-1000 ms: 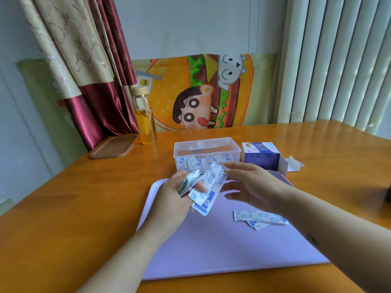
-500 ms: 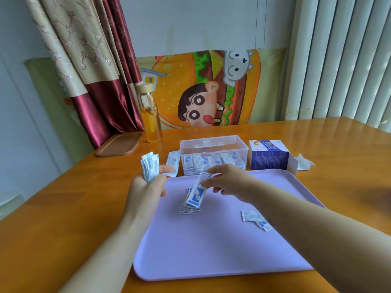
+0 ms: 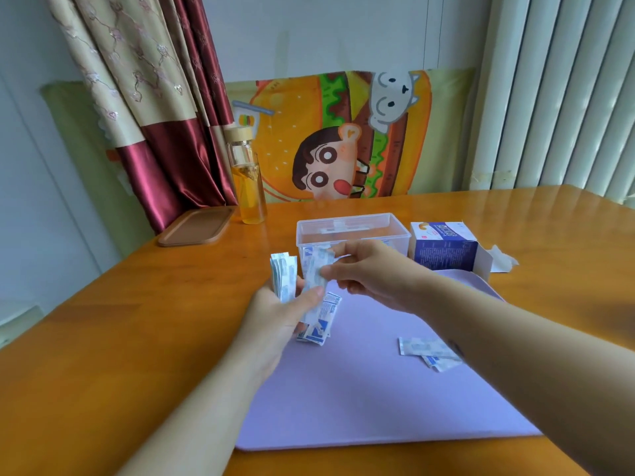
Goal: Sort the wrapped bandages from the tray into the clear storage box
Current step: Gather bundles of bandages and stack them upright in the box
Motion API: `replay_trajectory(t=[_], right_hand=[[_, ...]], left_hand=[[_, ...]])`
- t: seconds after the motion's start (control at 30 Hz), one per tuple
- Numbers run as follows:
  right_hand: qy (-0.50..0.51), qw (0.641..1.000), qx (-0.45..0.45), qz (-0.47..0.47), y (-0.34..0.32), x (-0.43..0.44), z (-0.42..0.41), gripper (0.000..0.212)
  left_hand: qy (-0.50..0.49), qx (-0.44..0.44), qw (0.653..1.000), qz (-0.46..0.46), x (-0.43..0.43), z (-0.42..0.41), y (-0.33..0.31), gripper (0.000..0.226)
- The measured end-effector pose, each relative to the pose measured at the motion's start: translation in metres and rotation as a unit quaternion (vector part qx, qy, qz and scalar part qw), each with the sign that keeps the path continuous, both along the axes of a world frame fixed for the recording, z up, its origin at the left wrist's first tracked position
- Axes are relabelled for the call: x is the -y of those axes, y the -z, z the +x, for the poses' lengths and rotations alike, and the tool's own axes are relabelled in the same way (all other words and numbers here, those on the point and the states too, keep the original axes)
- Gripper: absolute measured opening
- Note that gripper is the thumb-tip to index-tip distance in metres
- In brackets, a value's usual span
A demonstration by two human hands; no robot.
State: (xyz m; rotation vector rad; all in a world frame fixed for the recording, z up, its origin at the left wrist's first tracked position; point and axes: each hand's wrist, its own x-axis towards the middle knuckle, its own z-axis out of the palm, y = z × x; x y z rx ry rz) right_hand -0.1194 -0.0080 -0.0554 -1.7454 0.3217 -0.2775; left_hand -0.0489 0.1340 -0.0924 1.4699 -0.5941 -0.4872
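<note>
**Lavender tray beneath, single wrapped bandage held above**

Far to the left of the left hand, on the wooden table: a brown dish, lying flat. Just right of that, and well beyond the hand, a glass bottle of amber liquid, standing upright.

Left hand curled round an upright stack of bandages, with their top ends fanned out above the fingers. Thumb apparently laid against the lower part of the single wrapped bandage, though hard to be sure.

Right hand close beside the left, with thumb and forefinger pinching the upper end of that same bandage and the other fingers loosely bent.

Directly under both hands, on the tray, a small heap of bandages showing blue print.

Just beyond the right hand, the clear storage box, open at the top. More bandages standing along its near wall, partly hidden by the fingers.

Right of the box, beyond the right forearm, a blue-and-white carton with one flap open. White paper just beside it.

On the near side of the right forearm, loose bandages flat on the tray, overlapping, one end hidden by the arm.
</note>
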Motion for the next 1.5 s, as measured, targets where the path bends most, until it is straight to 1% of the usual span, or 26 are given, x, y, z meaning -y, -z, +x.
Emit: replay_trajectory(t=[0.03, 0.1, 0.13, 0.23, 0.27, 0.3, 0.33, 0.37, 0.4, 0.43, 0.47, 0.53, 0.63, 0.73, 0.8, 0.87, 0.9, 0.97, 1.03, 1.07, 1.13, 1.2, 1.27, 1.3, 1.37, 1.5], right_hand=[[-0.01, 1.0, 0.002, -0.003, -0.004, 0.002, -0.003, 0.014], [-0.035, 0.999, 0.003, -0.022, -0.007, 0.004, -0.011, 0.014], [-0.041, 0.998, 0.003, -0.038, -0.007, 0.005, -0.014, 0.013], [-0.009, 0.995, 0.009, -0.099, -0.009, 0.011, -0.028, 0.01], [0.005, 0.989, 0.0, -0.146, -0.01, 0.015, -0.035, 0.012], [0.01, 0.975, -0.029, -0.221, -0.011, 0.021, -0.043, 0.016], [-0.004, 0.946, -0.086, -0.314, -0.012, 0.027, -0.052, 0.021], [-0.036, 0.904, -0.162, -0.394, -0.01, 0.032, -0.06, 0.026], [-0.071, 0.858, -0.24, -0.449, -0.007, 0.037, -0.069, 0.031], [-0.097, 0.817, -0.302, -0.481, -0.003, 0.041, -0.074, 0.035], [-0.105, 0.791, -0.342, -0.496, 0.003, 0.046, -0.079, 0.037], [-0.095, 0.779, -0.367, -0.499, 0.01, 0.054, -0.083, 0.035], [-0.088, 0.793, -0.376, -0.471, 0.011, 0.065, -0.084, 0.025], [-0.061, 0.838, -0.367, -0.4, 0.011, 0.074, -0.086, 0.018], [-0.034, 0.874, -0.341, -0.345, 0.015, 0.08, -0.087, 0.023], [-0.004, 0.906, -0.315, -0.283, 0.018, 0.085, -0.085, 0.019], [0.011, 0.909, -0.307, -0.282, 0.02, 0.086, -0.084, 0.02], [0.052, 0.893, -0.298, -0.334, 0.021, 0.086, -0.08, 0.028], [0.095, 0.879, -0.262, -0.388, 0.02, 0.083, -0.075, 0.035], [0.115, 0.884, -0.236, -0.387, 0.018, 0.079, -0.072, 0.039], [0.125, 0.923, -0.184, -0.314, 0.014, 0.069, -0.068, 0.045], [0.087, 0.967, -0.122, -0.205, 0.01, 0.053, -0.062, 0.048], [0.052, 0.986, -0.07, -0.145, 0.005, 0.036, -0.057, 0.05], [0.042, 0.987, -0.054, -0.146, 0.004, 0.028, -0.055, 0.051], [0.039, 0.982, -0.038, -0.184, 0.006, 0.016, -0.051, 0.057], [0.056, 0.954, -0.014, -0.295, 0.013, 0.008, -0.051, 0.083]], left_hand=[[0.025, -0.045, 0.999, -0.014, 0.002, -0.004, -0.003, 0.01], [0.073, -0.13, 0.988, -0.026, 0.006, -0.01, -0.007, 0.019], [0.092, -0.16, 0.982, -0.027, 0.008, -0.013, -0.009, 0.018], [0.147, -0.221, 0.964, -0.026, 0.014, -0.024, -0.01, 0.01], [0.153, -0.237, 0.959, -0.027, 0.016, -0.026, -0.009, 0.011], [0.15, -0.257, 0.954, -0.027, 0.017, -0.026, -0.008, 0.012], [0.145, -0.278, 0.949, -0.026, 0.018, -0.025, -0.006, 0.012], [0.138, -0.299, 0.944, -0.027, 0.018, -0.025, -0.005, 0.013], [0.131, -0.318, 0.938, -0.03, 0.019, -0.025, -0.004, 0.013], [0.123, -0.333, 0.934, -0.037, 0.02, -0.024, -0.003, 0.014], [0.116, -0.345, 0.93, -0.046, 0.021, -0.024, -0.002, 0.014], [0.106, -0.36, 0.925, -0.061, 0.023, -0.024, -0.002, 0.014], [0.108, -0.364, 0.923, -0.068, 0.024, -0.026, -0.002, 0.014], [0.108, -0.352, 0.927, -0.068, 0.022, -0.025, -0.003, 0.014], [0.103, -0.34, 0.932, -0.067, 0.02, -0.023, -0.003, 0.015], [0.098, -0.335, 0.935, -0.066, 0.019, -0.021, -0.003, 0.015], [0.096, -0.338, 0.934, -0.066, 0.018, -0.021, -0.003, 0.015], [0.095, -0.348, 0.931, -0.063, 0.019, -0.021, -0.002, 0.015], [0.097, -0.356, 0.928, -0.057, 0.021, -0.023, -0.001, 0.013], [0.098, -0.359, 0.927, -0.054, 0.022, -0.023, 0.0, 0.012], [0.099, -0.359, 0.927, -0.051, 0.025, -0.025, 0.001, 0.009], [0.104, -0.356, 0.927, -0.05, 0.03, -0.03, 0.0, 0.009], [0.113, -0.355, 0.927, -0.053, 0.034, -0.038, -0.003, 0.015], [0.117, -0.357, 0.925, -0.059, 0.037, -0.042, -0.005, 0.016], [0.114, -0.364, 0.922, -0.071, 0.04, -0.048, -0.006, 0.012], [0.096, -0.36, 0.925, -0.071, 0.042, -0.049, -0.005, 0.01]])
